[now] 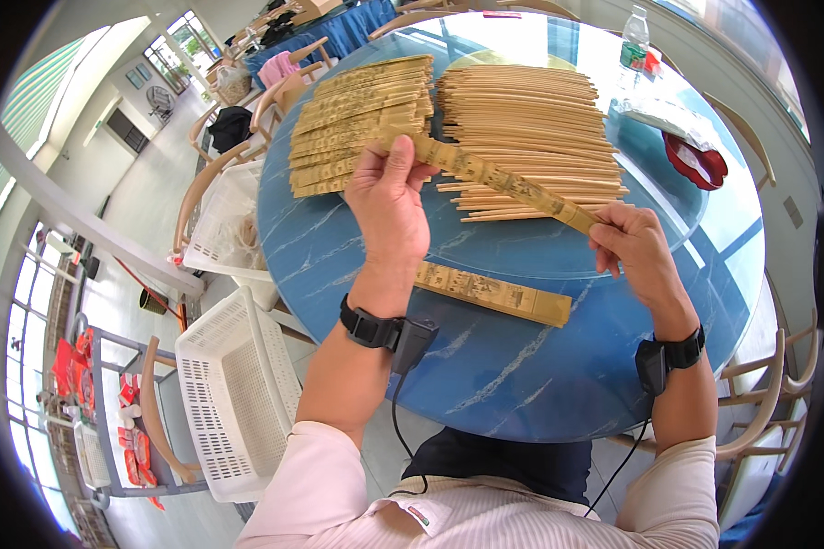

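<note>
A long, narrow gold paper chopstick sleeve (511, 183) with dark printed figures stretches slantwise between my hands, above the table. My left hand (389, 206) pinches its upper left end between thumb and fingers. The lower right end is gripped by my right hand (639, 249). Beneath the sleeve lies a wide row of wooden chopsticks (522, 119), side by side. Left of them, behind my left hand, spread overlapping gold sleeves (362, 110); whether chopsticks are inside I cannot tell. Closer to me rests a neat stack of flat sleeves (499, 295), its left end hidden by my left wrist.
The round blue marbled table (485, 393) carries a glass turntable. At its far right stand a plastic bottle (634, 38), a red scalloped dish (696, 163) and a clear plastic bag (664, 119). White plastic baskets (238, 393) and wooden chairs (755, 416) surround the table.
</note>
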Demonstrator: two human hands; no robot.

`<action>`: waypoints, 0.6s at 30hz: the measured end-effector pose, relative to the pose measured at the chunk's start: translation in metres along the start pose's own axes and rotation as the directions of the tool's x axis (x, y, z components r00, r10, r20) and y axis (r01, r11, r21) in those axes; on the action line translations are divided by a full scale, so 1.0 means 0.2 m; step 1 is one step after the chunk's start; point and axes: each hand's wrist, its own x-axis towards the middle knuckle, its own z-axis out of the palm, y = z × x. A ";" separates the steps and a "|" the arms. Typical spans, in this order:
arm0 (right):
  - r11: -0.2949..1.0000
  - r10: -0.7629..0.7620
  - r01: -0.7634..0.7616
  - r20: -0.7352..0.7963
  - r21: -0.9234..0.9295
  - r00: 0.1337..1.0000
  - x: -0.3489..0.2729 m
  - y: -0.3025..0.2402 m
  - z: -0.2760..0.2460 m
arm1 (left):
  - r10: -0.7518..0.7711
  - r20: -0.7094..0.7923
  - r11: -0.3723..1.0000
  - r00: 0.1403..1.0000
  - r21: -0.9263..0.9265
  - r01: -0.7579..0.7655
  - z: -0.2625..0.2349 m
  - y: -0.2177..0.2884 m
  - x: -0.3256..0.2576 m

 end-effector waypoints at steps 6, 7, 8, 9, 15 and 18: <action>0.997 -0.024 0.018 -0.077 -0.077 0.997 0.01 0.02 -0.03 | -0.151 -0.027 0.988 0.988 0.009 0.152 -0.03 -0.05 0.01; 0.996 -0.023 0.017 -0.067 -0.090 0.997 0.01 0.02 -0.03 | -0.149 -0.038 0.989 0.988 0.007 0.149 -0.03 -0.05 0.01; 0.995 -0.021 0.015 -0.058 -0.102 0.998 0.01 0.03 -0.05 | -0.147 -0.047 0.989 0.988 0.005 0.147 -0.02 -0.05 0.01; 0.993 -0.019 0.014 -0.050 -0.113 0.999 0.02 0.03 -0.05 | -0.146 -0.056 0.989 0.988 0.003 0.146 -0.02 -0.04 0.01; 0.987 -0.028 0.028 -0.002 -0.161 1.000 0.00 0.02 -0.08 | -0.153 -0.028 0.988 0.988 0.026 0.154 -0.07 -0.08 0.03; 0.994 -0.024 0.023 -0.005 -0.108 1.000 -0.02 -0.03 -0.07 | -0.207 -0.037 0.978 0.978 0.025 0.208 -0.12 -0.06 0.05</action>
